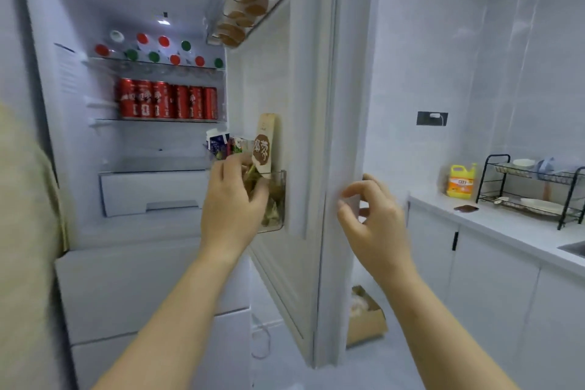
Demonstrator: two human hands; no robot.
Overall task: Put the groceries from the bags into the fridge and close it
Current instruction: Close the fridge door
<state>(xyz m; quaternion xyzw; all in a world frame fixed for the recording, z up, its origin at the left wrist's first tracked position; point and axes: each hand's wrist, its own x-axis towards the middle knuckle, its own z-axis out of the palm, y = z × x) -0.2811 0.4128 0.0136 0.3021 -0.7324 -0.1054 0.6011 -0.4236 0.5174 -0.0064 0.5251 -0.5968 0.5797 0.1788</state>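
We are settling groceries into the door bin [281, 222] of the open fridge.
Our left hand [234, 203] is reaching into the bin, fingers bent over the greenish packets [274, 199]; blur is hiding whether they are gripping or only pressing. The tall brown-labelled packet [265, 144] is standing upright just above those fingers, against the fridge door [335, 104]. Our right hand [370, 215] is hovering at the door's outer edge, fingers loosely curled on nothing, the nearer hand for swinging it closed.
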